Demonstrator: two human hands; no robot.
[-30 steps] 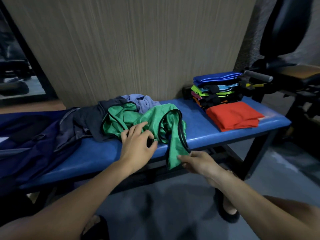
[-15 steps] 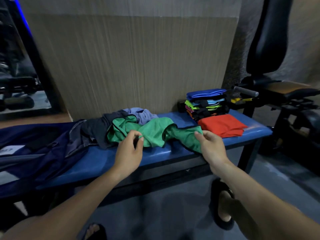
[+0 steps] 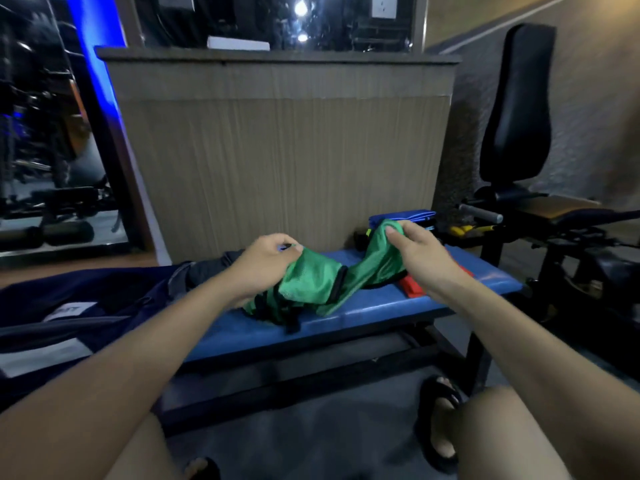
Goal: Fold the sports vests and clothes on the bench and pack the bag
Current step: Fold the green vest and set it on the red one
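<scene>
Above the blue worktop (image 3: 363, 320), both hands pinch the green mesh vest (image 3: 311, 289) at its upper edge, the left hand (image 3: 263, 265) and right hand (image 3: 415, 251) each making a closed grip on a corner, so the cloth sags between them with its lower part bunched on the padding. This looks like the spreading step before a fold; next it needs pulling taut and laying flat, clear of the folded stack (image 3: 405, 218) and the dark bag (image 3: 86, 306).

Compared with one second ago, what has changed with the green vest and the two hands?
Both hands lifted the green mesh vest off the clothes pile: the left hand now pinches one end, and the right hand rose from the bench's front edge and grips the other end higher, near the folded stack. The vest's lower part trails on the blue bench. The red folded garment and the navy bag stayed put.
</scene>
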